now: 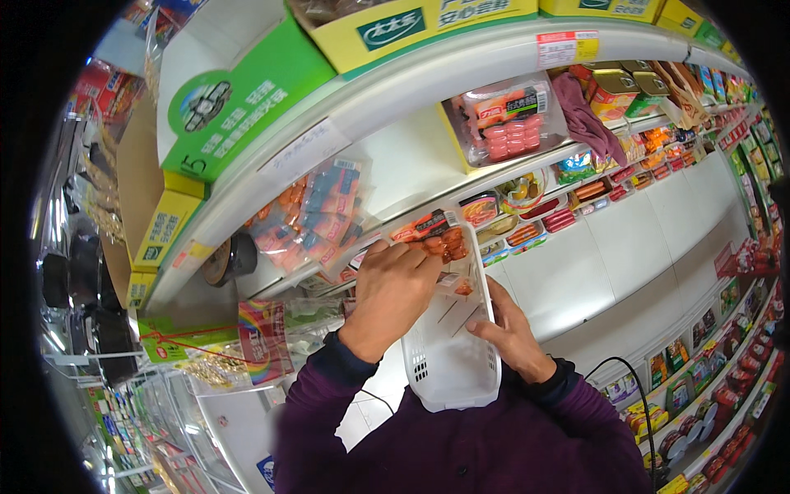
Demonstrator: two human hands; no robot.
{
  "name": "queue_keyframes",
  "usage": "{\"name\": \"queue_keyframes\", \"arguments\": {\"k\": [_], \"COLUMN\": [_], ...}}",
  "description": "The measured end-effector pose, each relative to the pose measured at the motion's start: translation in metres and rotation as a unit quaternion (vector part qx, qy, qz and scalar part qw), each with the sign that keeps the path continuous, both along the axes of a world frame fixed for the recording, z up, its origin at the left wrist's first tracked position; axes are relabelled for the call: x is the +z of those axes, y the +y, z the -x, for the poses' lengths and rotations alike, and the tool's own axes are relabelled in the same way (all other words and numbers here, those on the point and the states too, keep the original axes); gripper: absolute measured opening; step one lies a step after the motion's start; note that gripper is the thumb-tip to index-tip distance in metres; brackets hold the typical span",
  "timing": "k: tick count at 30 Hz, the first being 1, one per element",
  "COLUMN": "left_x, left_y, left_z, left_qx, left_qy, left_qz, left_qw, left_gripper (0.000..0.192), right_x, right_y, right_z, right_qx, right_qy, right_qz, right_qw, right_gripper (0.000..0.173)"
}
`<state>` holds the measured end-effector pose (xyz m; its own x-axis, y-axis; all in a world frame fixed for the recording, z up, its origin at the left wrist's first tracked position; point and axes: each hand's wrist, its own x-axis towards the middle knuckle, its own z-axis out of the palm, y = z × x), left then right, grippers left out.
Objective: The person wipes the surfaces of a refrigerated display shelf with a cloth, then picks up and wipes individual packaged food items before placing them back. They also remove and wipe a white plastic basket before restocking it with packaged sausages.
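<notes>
A white plastic basket [453, 376] with slotted sides is held tilted before me. My right hand [512, 333] grips its right wall, the thumb over the rim and the fingers outside. Inside, at the far end, lies a clear pack of reddish-brown sausages [445, 245] with a black and orange label. Below it, a smaller piece of clear packaging [455, 284] shows in the basket. My left hand [398, 287] is curled over the far left of the basket, its fingers closed at the sausage pack's edge. The fingertips are partly hidden.
Beyond the basket, a shelf holds flat sausage packs [327, 207] and a box of pink sausage packs [509, 126]. A purple cloth [586, 117] hangs over the shelf edge. A round black tub [231, 259] stands left. Green carton [247, 105] and yellow carton [426, 31] line the upper shelf.
</notes>
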<state>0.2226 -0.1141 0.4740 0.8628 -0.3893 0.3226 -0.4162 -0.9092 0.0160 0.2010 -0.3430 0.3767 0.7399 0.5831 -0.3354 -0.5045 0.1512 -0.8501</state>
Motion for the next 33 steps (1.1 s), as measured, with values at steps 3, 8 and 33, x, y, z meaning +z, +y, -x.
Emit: {"name": "queue_keyframes", "arguments": {"k": [3, 8, 33], "left_x": [0.004, 0.007, -0.021], "left_y": [0.001, 0.001, -0.001], "left_z": [-0.006, -0.021, 0.016], "left_qx": [0.041, 0.101, 0.048], "left_qy": [-0.006, -0.044, 0.228], "left_qz": [-0.023, -0.083, -0.043], "left_qw": [0.999, 0.99, 0.972], "left_gripper": [0.012, 0.01, 0.033], "right_x": [-0.001, -0.001, 0.004], "right_y": [0.004, 0.016, 0.02], "right_z": [-0.002, -0.005, -0.002], "right_qx": [0.017, 0.024, 0.019], "right_qy": [-0.052, -0.107, -0.117], "right_qz": [0.033, 0.025, 0.025], "right_qw": [0.998, 0.994, 0.993], "right_gripper": [0.094, 0.095, 0.097]}}
